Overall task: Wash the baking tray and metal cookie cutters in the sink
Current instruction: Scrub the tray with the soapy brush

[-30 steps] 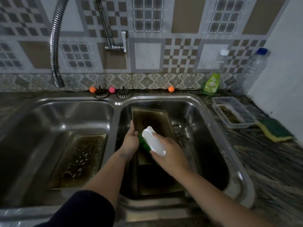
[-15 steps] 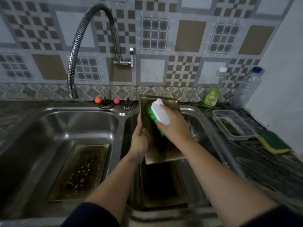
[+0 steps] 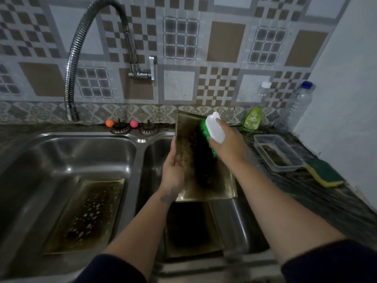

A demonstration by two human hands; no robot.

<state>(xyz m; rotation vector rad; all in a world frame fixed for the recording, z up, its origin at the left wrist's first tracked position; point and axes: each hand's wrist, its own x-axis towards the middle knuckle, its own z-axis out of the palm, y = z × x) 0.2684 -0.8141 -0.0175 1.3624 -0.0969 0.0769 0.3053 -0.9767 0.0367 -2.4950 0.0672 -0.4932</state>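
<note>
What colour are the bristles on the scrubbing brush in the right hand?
Bright green, under a white handle; the brush shows clearly in the head view, the only one.

Backsplash wall (image 3: 183, 48) runs 9 to 2 o'clock: patchwork tiles, grey/white checks, grids and brown squares, with a narrow ornamental border strip (image 3: 142, 113) along its base. Plain white wall (image 3: 346, 78) at 2–3 o'clock, meeting the tiles in a corner. Chrome flexible gooseneck tap (image 3: 81, 48) mounted on the tiles at 12, arching over to 10–11, spout pointing down. Dark mottled stone countertop (image 3: 326, 201) wraps from 10 along the back and down the right side to 4. Light dim and flat, soft glare on the tile faces. No window or floor visible.
</note>
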